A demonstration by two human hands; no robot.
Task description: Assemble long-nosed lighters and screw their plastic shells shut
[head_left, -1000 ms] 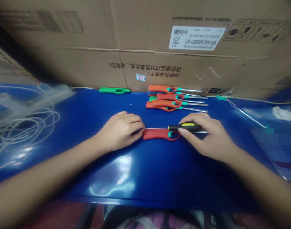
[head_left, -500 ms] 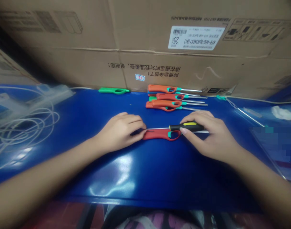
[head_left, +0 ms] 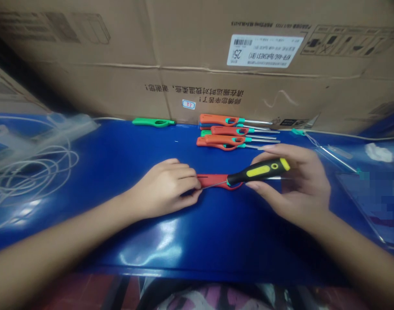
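Observation:
My left hand (head_left: 171,187) is closed, its thumb and fingertips pinched at the thin tip end of a screwdriver (head_left: 261,170). The screwdriver has a black and yellow handle, tilted up to the right. My right hand (head_left: 297,183) is open around that handle, thumb below and fingers behind; whether it touches is unclear. Beneath the screwdriver a red long-nosed lighter (head_left: 213,177) lies flat on the blue table, its metal tube pointing right. The left end of this lighter is hidden by my left hand.
Behind my hands lies a pile of several orange, red and green lighters (head_left: 223,140). A green lighter body (head_left: 153,122) rests left of it. A large cardboard box (head_left: 190,51) stands at the back. White cable (head_left: 32,163) coils on the left; a clear-edged sheet (head_left: 361,202) is at right.
The screwdriver handle has swung up and toward me, while its tip has dropped to the lighter's near edge. My right hand has opened around the handle. The lighter has barely moved.

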